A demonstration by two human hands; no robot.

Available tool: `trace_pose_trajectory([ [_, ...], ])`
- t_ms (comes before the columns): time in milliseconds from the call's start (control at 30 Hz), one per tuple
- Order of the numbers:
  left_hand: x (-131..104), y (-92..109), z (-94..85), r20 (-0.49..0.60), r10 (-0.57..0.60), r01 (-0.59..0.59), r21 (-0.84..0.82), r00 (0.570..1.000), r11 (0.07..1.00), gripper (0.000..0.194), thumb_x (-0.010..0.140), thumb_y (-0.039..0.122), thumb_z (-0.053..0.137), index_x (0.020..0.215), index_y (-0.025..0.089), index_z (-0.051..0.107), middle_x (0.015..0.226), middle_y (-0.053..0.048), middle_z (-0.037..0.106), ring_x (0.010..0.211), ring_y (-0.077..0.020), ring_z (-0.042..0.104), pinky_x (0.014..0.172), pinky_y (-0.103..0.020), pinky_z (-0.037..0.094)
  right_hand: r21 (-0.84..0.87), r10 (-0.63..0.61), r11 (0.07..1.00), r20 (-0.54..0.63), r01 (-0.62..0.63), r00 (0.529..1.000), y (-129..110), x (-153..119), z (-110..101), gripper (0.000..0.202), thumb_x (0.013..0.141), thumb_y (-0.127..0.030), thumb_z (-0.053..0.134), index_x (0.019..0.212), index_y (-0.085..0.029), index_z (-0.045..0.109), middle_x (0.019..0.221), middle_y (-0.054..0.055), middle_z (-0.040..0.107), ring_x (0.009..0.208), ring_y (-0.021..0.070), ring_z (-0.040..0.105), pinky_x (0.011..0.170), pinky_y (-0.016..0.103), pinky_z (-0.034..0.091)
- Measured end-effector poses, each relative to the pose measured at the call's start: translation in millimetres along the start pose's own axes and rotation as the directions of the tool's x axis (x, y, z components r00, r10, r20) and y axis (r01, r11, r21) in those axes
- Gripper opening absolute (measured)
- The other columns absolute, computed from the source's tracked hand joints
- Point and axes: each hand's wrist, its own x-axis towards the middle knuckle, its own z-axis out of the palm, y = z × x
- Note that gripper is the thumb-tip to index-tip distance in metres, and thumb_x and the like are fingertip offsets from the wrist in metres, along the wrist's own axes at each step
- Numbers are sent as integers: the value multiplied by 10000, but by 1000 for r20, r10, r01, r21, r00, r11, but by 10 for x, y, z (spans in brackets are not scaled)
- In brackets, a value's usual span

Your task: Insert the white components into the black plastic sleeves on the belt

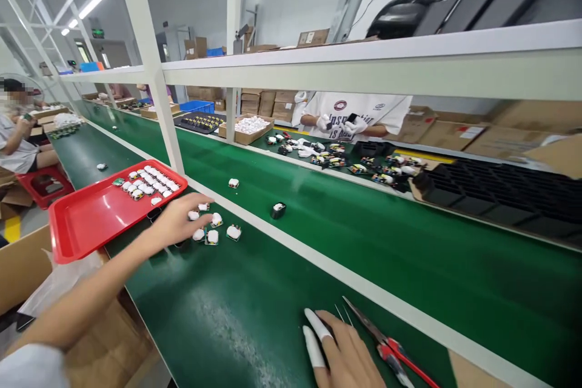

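Note:
My left hand (179,221) reaches over a loose group of small circuit boards (211,237) with white tops on the green bench. Its thumb and index finger are apart, around some of the boards, with nothing visibly gripped. One more board (233,231) lies just right of the group. My right hand (348,351) rests low on the bench with its fingers stretched out; two fingers wear white finger cots (318,324). Thin metal tips (344,314), perhaps of tweezers, show beyond its fingers, the remainder hidden. Beside it lie red-handled scissors (386,345).
A red tray (86,218) with rows of boards overhangs the bench's left edge. Past a pale rail, a green conveyor belt (336,236) carries a black housing (278,210) and a board. Opposite, a gloved co-worker (350,118) handles a dark part. A shelf beam (364,76) crosses above.

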Motion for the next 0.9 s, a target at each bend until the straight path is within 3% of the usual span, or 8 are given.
trace_pose_trajectory([
  [100, -518, -345, -487, 72, -210, 193, 198, 975, 961, 373, 991, 524, 630, 1196, 224, 711, 1192, -80, 774, 1037, -278, 750, 916, -390, 599, 100, -34, 995, 25, 32, 999, -192, 312, 168, 339, 1053, -232, 392, 1328, -175, 582, 1261, 154, 672, 1029, 261, 691, 838, 368, 602],
  [167, -844, -552, -596, 165, -316, 255, 308, 934, 916, 399, 944, 507, 691, 1210, 210, 705, 1230, -112, 764, 1101, -327, 738, 957, -434, 582, 147, -66, 987, 26, 61, 997, -302, 627, 364, 336, 1062, -254, 409, 1340, -171, 577, 1305, 165, 660, 1068, 275, 692, 871, 395, 612],
  [367, -1390, -796, -344, 144, -442, 357, 398, 885, 845, 343, 861, 234, 750, 1196, 194, 691, 1178, -145, 771, 1072, -347, 749, 905, -420, 590, 255, -124, 958, -42, 131, 991, -566, 1719, 1102, 363, 1040, -291, 475, 1351, -151, 599, 1484, 195, 577, 1261, 333, 641, 953, 481, 620],
  [500, -1446, -640, -345, 136, -417, 352, 346, 898, 870, 324, 854, 215, 760, 1172, 222, 700, 1114, -99, 772, 1022, -308, 754, 870, -372, 593, 295, -296, 905, -82, 307, 952, -513, 1902, 1349, 341, 955, -124, 440, 1167, -186, 699, 1328, 131, 698, 1208, 305, 664, 995, 491, 610],
  [600, -1458, -395, -457, 141, -381, 334, 275, 914, 902, 312, 867, 258, 767, 1169, 230, 693, 1100, -73, 761, 978, -268, 747, 860, -344, 589, 387, -325, 865, -55, 320, 944, -322, 1594, 1260, 411, 921, -103, 449, 1230, -229, 689, 1321, 105, 698, 1185, 270, 677, 965, 435, 627],
  [733, -1434, -77, -477, 160, -253, 236, 118, 954, 964, 241, 932, 265, 692, 1170, 233, 668, 1095, -60, 734, 972, -240, 719, 864, -341, 580, 489, -242, 861, 146, 142, 959, -187, 945, 717, 557, 981, -146, 426, 1523, -261, 487, 1429, 117, 638, 1271, 228, 661, 967, 360, 631],
  [833, -1336, 32, -307, 154, -131, 125, 48, 979, 991, 332, 966, 290, 648, 1297, 264, 639, 1092, -61, 711, 946, -236, 702, 849, -350, 575, 505, -111, 862, 244, -29, 963, -271, 669, 281, 585, 1020, -180, 434, 1597, -246, 364, 1538, 144, 548, 1382, 241, 584, 1086, 429, 574],
  [900, -1224, 69, -106, 179, -48, 47, 14, 983, 999, 424, 987, 299, 615, 1411, 292, 598, 1090, -63, 687, 902, -224, 691, 819, -338, 570, 456, -7, 883, 246, -109, 969, -315, 611, 128, 566, 1010, -248, 544, 1558, -200, 412, 1527, 185, 535, 1402, 302, 553, 1119, 523, 538],
])
